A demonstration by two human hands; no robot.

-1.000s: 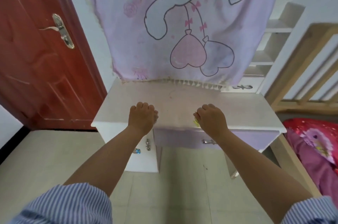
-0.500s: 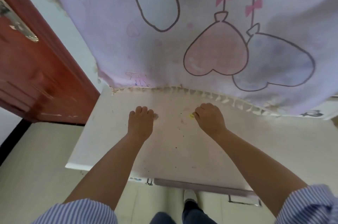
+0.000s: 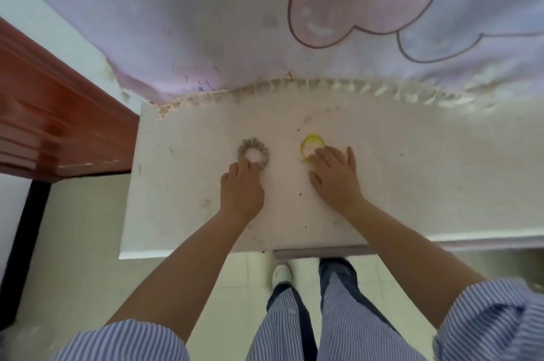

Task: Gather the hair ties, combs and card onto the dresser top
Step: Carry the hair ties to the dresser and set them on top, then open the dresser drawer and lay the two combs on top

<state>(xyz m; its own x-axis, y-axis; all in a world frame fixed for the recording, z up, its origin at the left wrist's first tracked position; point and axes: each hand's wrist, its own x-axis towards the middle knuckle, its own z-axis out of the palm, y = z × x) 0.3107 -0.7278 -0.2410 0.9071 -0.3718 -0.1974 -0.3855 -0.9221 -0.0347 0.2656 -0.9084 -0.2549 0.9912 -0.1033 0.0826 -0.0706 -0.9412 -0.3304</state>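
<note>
A pale purple cloth [image 3: 235, 16] with a pink heart printed on it hangs across the far side, its fringed hem lying on the far edge of the dresser's surface [image 3: 412, 184]. A red-brown door [image 3: 53, 125] stands to the left, and tiled floor shows near the person's striped trousers.

On the surface, left of the middle, lie two hair ties side by side, a little apart. The left hand [image 3: 242, 188] rests palm down with its fingertips on the near edge of the grey fabric hair tie [image 3: 253, 149]; its fingers are curled over, pinching nothing that can be seen. The right hand [image 3: 335, 176] is spread flat and open, its fingertips overlapping the near-right part of the yellow hair tie [image 3: 311, 145].

Both ties look already set down, so the step in hand appears to be letting go. To do it well, lift the fingers straight up rather than dragging them back, so neither light ring slides or catches on a fingertip. No combs or card show here; they seem yet to be fetched, and the bare surface to the right leaves room for them.
</note>
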